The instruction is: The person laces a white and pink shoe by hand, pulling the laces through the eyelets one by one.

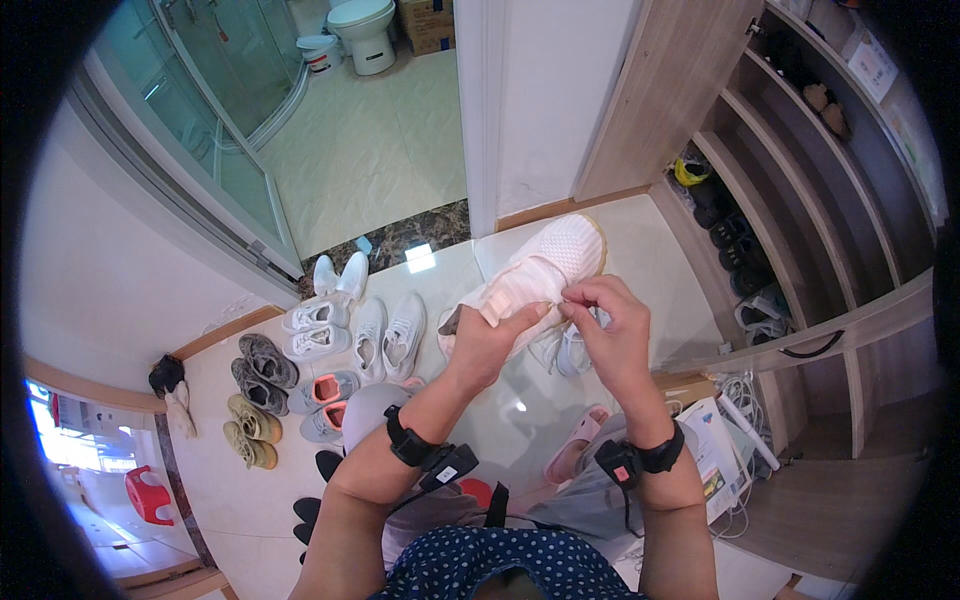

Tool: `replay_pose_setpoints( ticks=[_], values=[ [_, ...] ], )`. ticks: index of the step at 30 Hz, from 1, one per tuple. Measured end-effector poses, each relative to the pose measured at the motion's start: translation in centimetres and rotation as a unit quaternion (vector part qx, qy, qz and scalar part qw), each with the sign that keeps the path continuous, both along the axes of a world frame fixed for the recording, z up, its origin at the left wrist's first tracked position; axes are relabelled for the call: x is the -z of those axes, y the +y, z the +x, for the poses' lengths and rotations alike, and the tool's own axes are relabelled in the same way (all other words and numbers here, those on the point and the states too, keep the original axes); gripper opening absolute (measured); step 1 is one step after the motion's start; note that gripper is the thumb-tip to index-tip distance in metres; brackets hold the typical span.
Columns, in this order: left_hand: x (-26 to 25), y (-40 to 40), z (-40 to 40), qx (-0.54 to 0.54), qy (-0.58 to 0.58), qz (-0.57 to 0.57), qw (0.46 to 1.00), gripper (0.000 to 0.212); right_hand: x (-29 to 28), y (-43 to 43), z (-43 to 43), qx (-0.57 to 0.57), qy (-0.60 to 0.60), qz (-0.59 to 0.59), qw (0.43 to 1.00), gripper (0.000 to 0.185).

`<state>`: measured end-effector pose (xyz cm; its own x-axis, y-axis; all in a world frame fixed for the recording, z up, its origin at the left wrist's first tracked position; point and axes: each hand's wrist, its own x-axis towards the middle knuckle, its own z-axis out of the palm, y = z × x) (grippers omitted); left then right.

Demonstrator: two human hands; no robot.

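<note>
A pale pink knit sneaker [525, 274] is held up in front of me, its toe pointing to the upper right. My left hand [487, 341] grips it near the heel and side, with the thumb reaching to the shoe's near edge. My right hand [611, 322] is at that same edge, thumb and index finger pinched close to the left thumb; whether something tiny is between them cannot be told. Just beyond the right fingers, a white shoe [574, 351] stands on the floor, partly hidden.
Pairs of white sneakers [403, 334], grey shoes [262, 364] and olive shoes [251, 427] stand on the floor at left. An open shoe cabinet [795, 187] holds dark shoes at right. White cables [742, 401] and papers lie below it. A glass shower door is upper left.
</note>
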<state>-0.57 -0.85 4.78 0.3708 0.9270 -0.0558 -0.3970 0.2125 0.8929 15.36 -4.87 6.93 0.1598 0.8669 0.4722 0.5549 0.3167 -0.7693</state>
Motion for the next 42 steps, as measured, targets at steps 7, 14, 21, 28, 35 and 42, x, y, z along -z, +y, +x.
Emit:
replay_pose_setpoints(
  ticks=[7, 14, 21, 28, 35, 42],
  values=[
    [-0.1, 0.4, 0.0, 0.003, -0.039, -0.059, 0.998, 0.04, -1.1, -0.2, -0.5, 0.0, -0.018, -0.008, 1.0, 0.022],
    [-0.2, 0.3, 0.3, -0.006, -0.055, -0.082, 0.995, 0.042, -0.1, 0.4, 0.3, -0.013, -0.187, 0.15, 0.971, 0.026],
    [0.7, 0.3, -0.4, 0.015, 0.008, -0.077, 0.997, 0.04, -0.4, 0.8, 0.7, -0.065, -0.327, 0.153, 0.93, 0.025],
    [1.7, 0.3, -0.2, 0.038, -0.068, -0.108, 0.991, 0.033, 0.3, -0.1, -1.4, -0.131, -0.328, 0.192, 0.916, 0.025],
    [0.5, -0.1, 0.0, 0.022, -0.052, -0.059, 0.997, 0.042, 2.1, -1.2, -3.4, -0.039, 0.171, 0.052, 0.983, 0.003],
    [2.1, 0.0, 0.3, 0.055, 0.131, 0.239, 0.961, 0.057, -0.9, -0.1, -1.2, -0.01, -0.075, 0.139, 0.987, 0.013]
  ],
)
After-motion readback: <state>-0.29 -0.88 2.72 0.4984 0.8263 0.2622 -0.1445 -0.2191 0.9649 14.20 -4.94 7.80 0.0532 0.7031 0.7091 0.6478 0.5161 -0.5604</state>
